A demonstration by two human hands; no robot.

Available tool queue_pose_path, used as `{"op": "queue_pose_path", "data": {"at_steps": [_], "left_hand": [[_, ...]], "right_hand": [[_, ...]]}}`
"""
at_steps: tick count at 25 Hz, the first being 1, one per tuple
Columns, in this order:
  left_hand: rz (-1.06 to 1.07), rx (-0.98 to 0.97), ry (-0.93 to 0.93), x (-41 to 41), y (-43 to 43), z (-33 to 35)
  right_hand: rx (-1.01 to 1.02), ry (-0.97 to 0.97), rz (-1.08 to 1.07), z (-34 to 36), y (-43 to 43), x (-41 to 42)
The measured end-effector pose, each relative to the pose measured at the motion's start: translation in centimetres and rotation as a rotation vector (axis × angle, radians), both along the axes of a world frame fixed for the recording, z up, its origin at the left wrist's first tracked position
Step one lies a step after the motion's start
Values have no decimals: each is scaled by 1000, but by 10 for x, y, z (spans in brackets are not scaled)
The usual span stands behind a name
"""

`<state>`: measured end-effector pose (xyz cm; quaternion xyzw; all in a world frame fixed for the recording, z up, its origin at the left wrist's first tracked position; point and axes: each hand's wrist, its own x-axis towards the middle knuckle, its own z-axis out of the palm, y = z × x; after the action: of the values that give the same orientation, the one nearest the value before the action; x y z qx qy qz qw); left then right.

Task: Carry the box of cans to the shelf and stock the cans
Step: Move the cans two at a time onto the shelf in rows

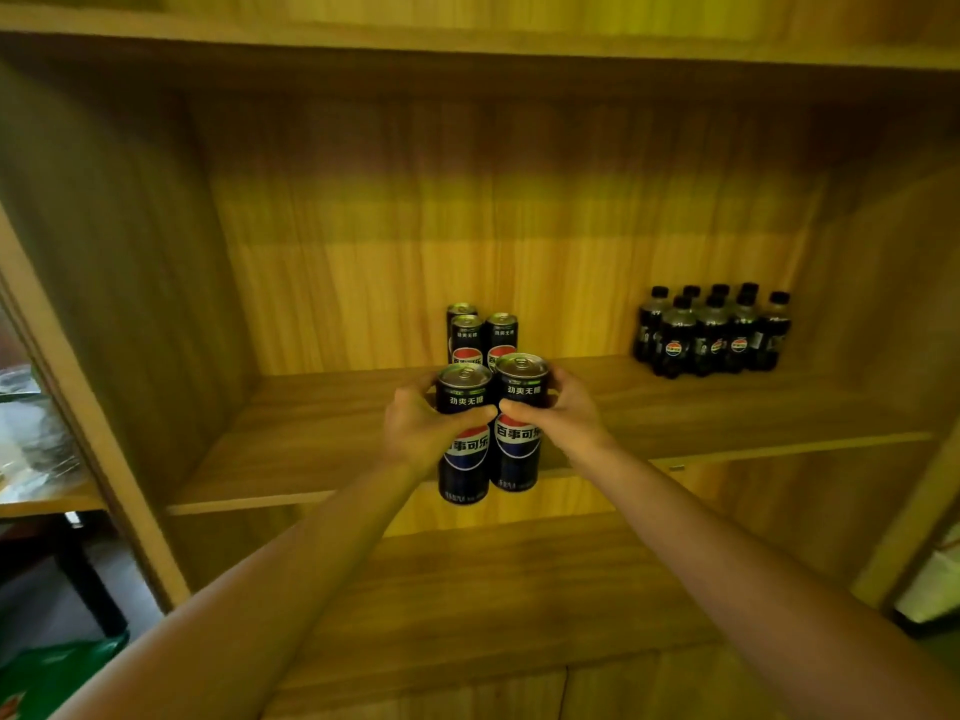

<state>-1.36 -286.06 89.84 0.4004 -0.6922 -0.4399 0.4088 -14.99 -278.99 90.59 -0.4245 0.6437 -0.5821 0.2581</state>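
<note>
While three cans (480, 332) already stand mid-frame on the shelf (322, 433), stocking is partway — left hand (423, 426) and right hand (563, 410) each grip another can — left can (464, 433), right can (519, 420).

A cluster of small dark bottles (714, 332) with black caps is seen at about two o'clock, packed tightly together (nine caps can be counted). At nine o'clock something pale and crumpled (36, 433) is glimpsed, too blurred to be identified. A black frame (85, 574) and a green patch (57, 672) are found toward eight o'clock.
</note>
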Motion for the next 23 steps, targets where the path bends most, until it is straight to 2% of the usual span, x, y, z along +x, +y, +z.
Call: {"op": "queue_pose_path", "data": {"at_steps": [8,11,23], "left_hand": [[76,77,-4,-74,-84,-19],[107,89,-15,-87,-105,-21],[79,133,21,-107,-144,-34]], "right_hand": [[6,35,70,-13,-87,-73],[13,-17,131,-18,-111,-86],[12,-70,156,-38,-148,-102]]}}
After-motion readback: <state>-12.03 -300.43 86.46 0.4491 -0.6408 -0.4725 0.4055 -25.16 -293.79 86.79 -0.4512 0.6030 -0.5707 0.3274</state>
